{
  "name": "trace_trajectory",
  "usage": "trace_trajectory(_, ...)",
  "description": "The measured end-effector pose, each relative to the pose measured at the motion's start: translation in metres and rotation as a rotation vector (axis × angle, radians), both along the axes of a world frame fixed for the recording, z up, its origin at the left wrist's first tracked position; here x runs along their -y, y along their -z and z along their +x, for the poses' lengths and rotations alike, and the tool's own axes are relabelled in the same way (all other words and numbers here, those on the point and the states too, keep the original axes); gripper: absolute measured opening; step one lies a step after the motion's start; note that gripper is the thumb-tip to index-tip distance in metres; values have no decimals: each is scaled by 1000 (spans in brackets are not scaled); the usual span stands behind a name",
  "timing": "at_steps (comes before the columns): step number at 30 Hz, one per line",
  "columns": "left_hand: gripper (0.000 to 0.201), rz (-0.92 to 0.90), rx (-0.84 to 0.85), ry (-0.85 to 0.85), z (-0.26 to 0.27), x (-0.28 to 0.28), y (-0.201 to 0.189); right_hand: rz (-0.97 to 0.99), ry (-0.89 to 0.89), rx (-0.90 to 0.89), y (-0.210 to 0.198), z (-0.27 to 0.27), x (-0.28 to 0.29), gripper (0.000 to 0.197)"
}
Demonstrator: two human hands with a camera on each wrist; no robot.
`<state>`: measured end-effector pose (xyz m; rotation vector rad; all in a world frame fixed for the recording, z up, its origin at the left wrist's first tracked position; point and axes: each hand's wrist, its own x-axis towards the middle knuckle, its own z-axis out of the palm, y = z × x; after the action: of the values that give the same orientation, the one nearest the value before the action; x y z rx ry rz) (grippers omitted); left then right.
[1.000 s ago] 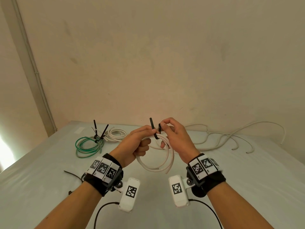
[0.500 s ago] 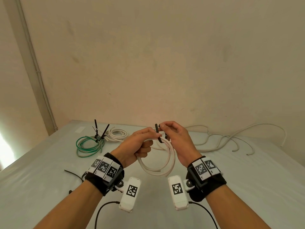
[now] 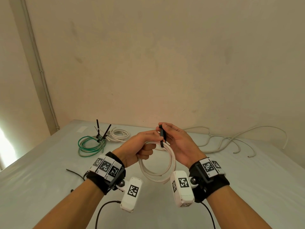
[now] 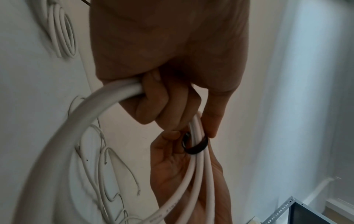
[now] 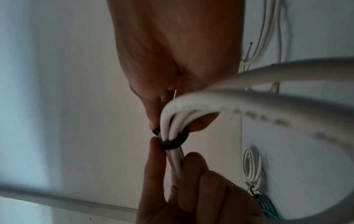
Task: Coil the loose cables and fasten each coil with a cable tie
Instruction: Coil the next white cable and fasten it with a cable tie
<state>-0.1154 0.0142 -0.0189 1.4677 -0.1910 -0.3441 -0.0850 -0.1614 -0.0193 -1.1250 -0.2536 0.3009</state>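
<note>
A white cable coil (image 3: 157, 171) hangs in the air above the table, between both hands. My left hand (image 3: 152, 142) grips its top strands, fingers curled round them (image 4: 153, 106). A black cable tie (image 3: 162, 137) loops round the bundled strands, and the loop shows in the left wrist view (image 4: 196, 146) and the right wrist view (image 5: 175, 140). My right hand (image 3: 165, 130) pinches the tie's upright tail just right of the left fingertips. The tie's head is hidden by the fingers.
A green coil (image 3: 90, 144) and a white coil (image 3: 118, 134), each with a black tie, lie at the far left of the white table (image 3: 247, 187). Loose white cables (image 3: 231, 141) sprawl along the far right by the wall. A spare black tie (image 3: 75, 173) lies near my left wrist.
The tie's two ends stood apart a second ago; they have come together into a loop round the coil. Both hands have drawn slightly closer, and the coil still hangs between them.
</note>
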Motion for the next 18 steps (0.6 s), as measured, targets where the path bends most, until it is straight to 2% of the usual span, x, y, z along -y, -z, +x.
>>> trace_trajectory(18,23,-60,-4,-27,1,-3,5,21,-50,14,1,0,1,17)
